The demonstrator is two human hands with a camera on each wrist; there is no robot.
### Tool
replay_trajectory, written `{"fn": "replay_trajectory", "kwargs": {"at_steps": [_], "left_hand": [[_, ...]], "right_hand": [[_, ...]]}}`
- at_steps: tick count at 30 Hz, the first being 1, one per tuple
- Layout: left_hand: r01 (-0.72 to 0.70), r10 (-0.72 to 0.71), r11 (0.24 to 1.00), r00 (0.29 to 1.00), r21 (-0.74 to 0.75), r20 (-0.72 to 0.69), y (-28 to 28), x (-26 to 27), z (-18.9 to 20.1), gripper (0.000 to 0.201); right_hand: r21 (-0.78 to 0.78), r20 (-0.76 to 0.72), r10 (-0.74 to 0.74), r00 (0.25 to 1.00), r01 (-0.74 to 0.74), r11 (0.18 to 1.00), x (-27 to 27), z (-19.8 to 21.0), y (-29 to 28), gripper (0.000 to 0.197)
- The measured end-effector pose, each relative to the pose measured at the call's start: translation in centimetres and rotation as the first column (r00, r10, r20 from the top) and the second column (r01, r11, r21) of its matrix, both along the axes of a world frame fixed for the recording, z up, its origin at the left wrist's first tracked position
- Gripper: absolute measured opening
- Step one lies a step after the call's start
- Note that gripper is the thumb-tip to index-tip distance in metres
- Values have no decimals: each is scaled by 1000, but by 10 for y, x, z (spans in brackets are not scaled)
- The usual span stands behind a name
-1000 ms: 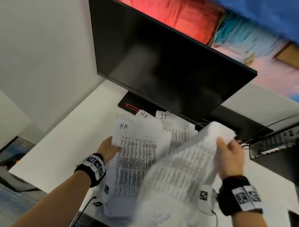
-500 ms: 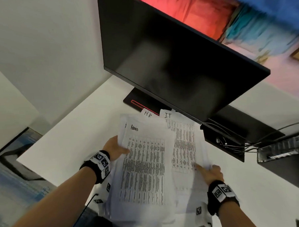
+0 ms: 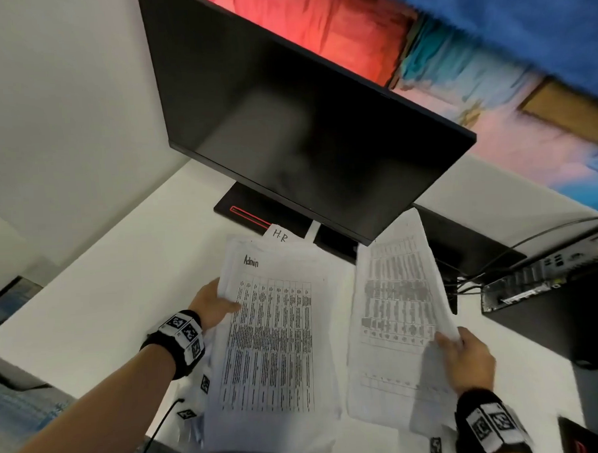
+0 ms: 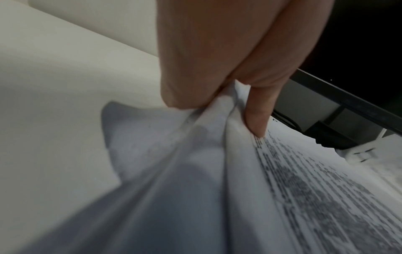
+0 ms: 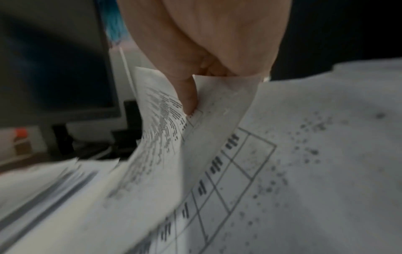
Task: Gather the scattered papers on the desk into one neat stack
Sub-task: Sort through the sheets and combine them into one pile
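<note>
A stack of printed sheets (image 3: 272, 347), its top page headed "Admin", lies low in the head view on the white desk (image 3: 115, 279). My left hand (image 3: 213, 303) grips the stack's left edge, thumb on top; the left wrist view shows the thumb (image 4: 259, 118) pinching the bunched paper (image 4: 195, 163). A sheet marked "H.R" (image 3: 280, 234) peeks out behind. My right hand (image 3: 464, 352) pinches the right edge of a separate printed sheet (image 3: 394, 311) lifted beside the stack. In the right wrist view the thumb (image 5: 188, 96) presses that curling sheet (image 5: 158, 123).
A black monitor (image 3: 296, 123) stands close behind the papers, its base (image 3: 252, 211) just beyond the stack. A dark computer box (image 3: 551, 304) with cables (image 3: 471, 284) sits on the right. The desk's left edge drops off near my left forearm.
My right hand has picked up a sheet from the right side of the pile and raised it, moving right. The left hand keeps holding the stack's left edge.
</note>
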State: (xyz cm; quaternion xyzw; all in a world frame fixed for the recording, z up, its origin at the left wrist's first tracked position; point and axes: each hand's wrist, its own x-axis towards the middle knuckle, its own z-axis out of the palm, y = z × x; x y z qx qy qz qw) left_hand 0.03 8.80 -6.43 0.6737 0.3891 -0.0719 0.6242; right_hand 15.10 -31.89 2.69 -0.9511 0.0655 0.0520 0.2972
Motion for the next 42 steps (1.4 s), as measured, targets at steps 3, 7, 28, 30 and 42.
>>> {"fn": "replay_trajectory", "kwargs": {"at_steps": [3,7,28,30,42], "left_hand": [[7,-7,1000,1000,5,11,-14,6,0,62],[21,-21,1000,1000,10,12,-40,11,2,60],[141,-149,968,989,206,21,-182,25,29,59],[138,-157,978,981,156,115,-181,26,40,54],[40,-29,999,753,-2,657,-166,18,184,40]], "right_hand": [[164,22,-41,999,36,986,8,21,-41,20],[436,-112,-106,988,145,888,10,56,-83,15],[246,-374,227,899,-140,959,-75,-86,9,70],[403,-374,145,916,20,915,-67,-81,-2,79],[947,-85,230,969,7,322,-43,40,25,27]]}}
